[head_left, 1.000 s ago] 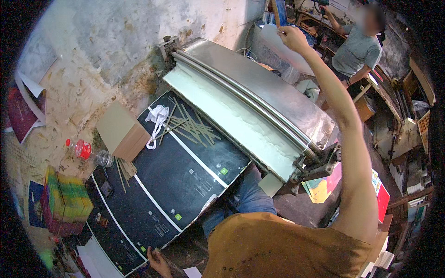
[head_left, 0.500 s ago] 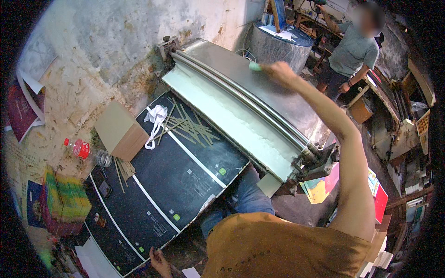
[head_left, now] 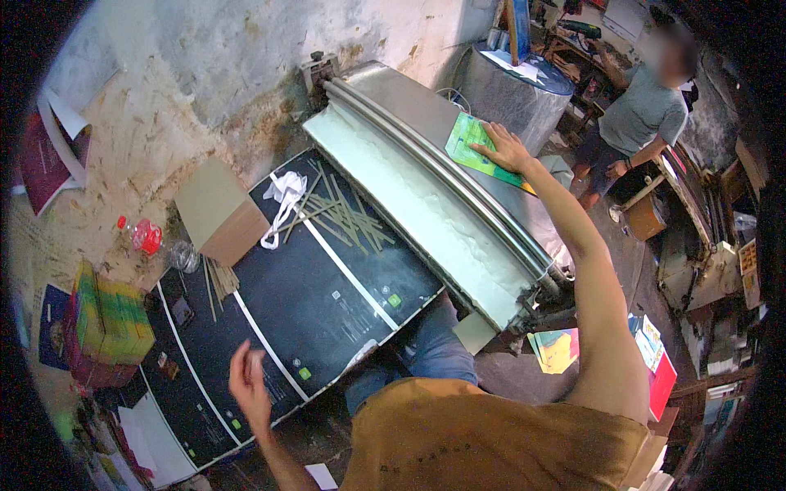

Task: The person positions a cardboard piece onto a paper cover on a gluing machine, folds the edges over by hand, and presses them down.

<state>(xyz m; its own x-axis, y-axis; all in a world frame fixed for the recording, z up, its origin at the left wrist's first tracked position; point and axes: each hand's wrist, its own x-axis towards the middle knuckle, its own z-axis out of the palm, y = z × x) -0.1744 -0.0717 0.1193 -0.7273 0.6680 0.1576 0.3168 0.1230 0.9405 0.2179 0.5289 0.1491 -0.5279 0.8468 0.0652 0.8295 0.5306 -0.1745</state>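
While my right hand (head_left: 511,152) rests, fingers spread, on one green sheet (head_left: 463,137), my left hand (head_left: 253,396), fingers loosely parted, hovers over one tabletop (head_left: 307,286).

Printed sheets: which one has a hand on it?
The green sheet on the machine's metal cover: the right hand lies on it. The yellow sheet at lower right and maroon sheet at far left have none.

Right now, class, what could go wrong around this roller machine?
The right hand rests on a green printed sheet atop the silver metal cover, close to the long steel rollers: the hand could be pinched if those turn.
The sheet could slip into the white paste-like layer beyond the rollers.
The crumpled white plastic bag lies near that layer and might get smeared.
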